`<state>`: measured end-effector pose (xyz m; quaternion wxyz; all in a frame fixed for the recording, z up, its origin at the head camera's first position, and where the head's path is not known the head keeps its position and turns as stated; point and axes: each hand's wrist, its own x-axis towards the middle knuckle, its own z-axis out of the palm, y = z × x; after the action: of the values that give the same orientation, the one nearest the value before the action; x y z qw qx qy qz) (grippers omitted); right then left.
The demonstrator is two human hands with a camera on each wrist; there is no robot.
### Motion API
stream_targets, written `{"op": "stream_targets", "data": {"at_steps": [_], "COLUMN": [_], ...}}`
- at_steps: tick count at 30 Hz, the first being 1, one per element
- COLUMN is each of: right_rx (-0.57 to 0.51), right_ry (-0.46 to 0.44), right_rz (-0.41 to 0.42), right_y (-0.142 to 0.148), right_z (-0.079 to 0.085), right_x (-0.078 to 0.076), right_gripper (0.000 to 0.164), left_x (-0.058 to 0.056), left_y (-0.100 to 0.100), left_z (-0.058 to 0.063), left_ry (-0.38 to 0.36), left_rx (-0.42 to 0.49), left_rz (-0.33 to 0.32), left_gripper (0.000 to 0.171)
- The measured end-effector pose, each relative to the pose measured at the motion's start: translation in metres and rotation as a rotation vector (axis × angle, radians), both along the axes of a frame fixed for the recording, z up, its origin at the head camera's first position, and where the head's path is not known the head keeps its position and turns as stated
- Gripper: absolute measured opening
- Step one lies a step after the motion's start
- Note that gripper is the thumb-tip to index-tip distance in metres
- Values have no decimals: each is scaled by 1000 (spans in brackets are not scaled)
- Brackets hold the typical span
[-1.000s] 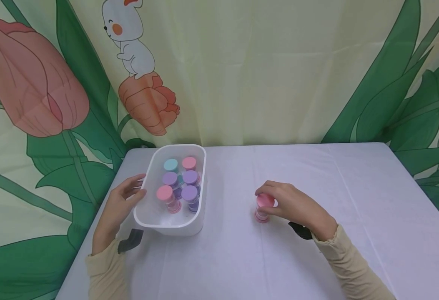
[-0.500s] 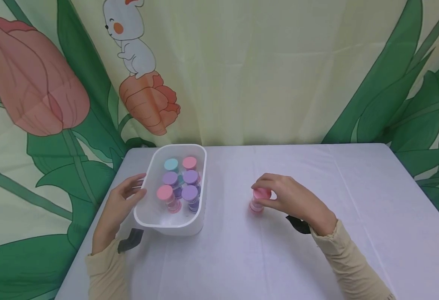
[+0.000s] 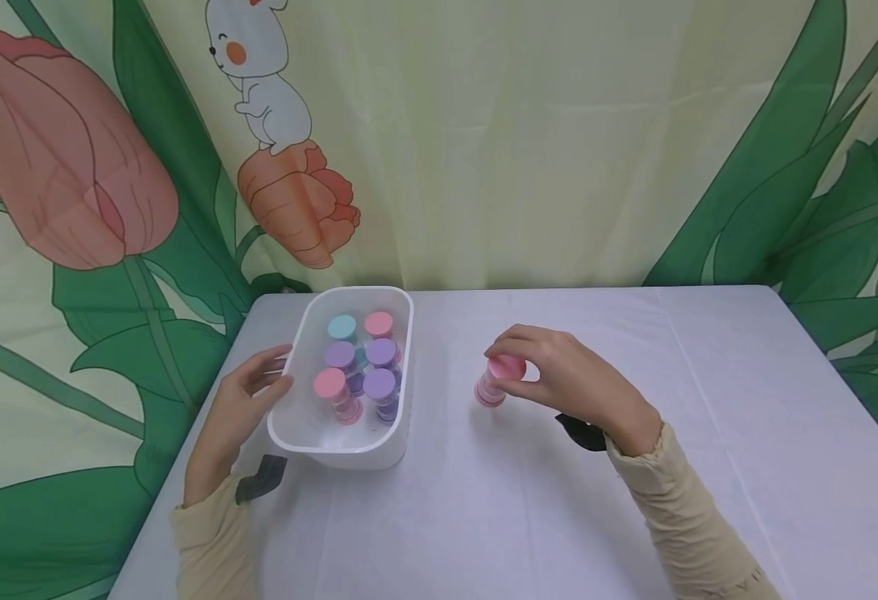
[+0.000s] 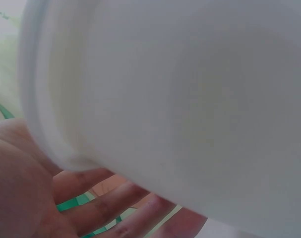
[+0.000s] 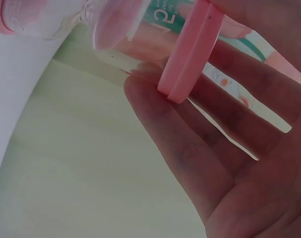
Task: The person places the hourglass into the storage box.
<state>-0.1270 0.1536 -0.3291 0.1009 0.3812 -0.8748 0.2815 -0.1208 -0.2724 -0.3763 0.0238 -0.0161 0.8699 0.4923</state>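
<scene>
My right hand [image 3: 581, 379] pinches a pink-capped sand timer [image 3: 507, 367] by its upper cap, to the right of the white plastic bin. The timer leans, its base toward the left; whether that base touches the table I cannot tell. In the right wrist view, its pink cap [image 5: 192, 52] and clear glass with a mirrored "5" show between thumb and fingers. My left hand [image 3: 239, 408] rests against the left side of the white bin [image 3: 344, 450], with loosely extended fingers [image 4: 100, 210] along its wall. Several sand timers stand inside the bin: pink [image 3: 331, 386], purple [image 3: 380, 384] and teal [image 3: 342, 327].
A white cloth covers the table [image 3: 596, 533]. Behind it hangs a printed curtain [image 3: 529, 167] with flowers and a rabbit. Dark straps [image 3: 583, 433] sit at both wrists.
My right hand has moved left and away from me with the pink sand timer, which now leans more. The left hand and the bin have stayed in place.
</scene>
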Motion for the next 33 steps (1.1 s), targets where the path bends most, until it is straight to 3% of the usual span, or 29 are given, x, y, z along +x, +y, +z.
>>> {"op": "stream_targets", "data": {"at_steps": [33], "right_rx": [-44], "right_ry": [154], "right_rz": [151], "right_y": [-48], "right_z": [44], "right_x": [-5], "right_gripper": [29], "left_x": [-1], "left_y": [0], "left_z": [1], "left_ry": [-6], "left_rx": [4], "left_rz": [5], "left_gripper": [62]}}
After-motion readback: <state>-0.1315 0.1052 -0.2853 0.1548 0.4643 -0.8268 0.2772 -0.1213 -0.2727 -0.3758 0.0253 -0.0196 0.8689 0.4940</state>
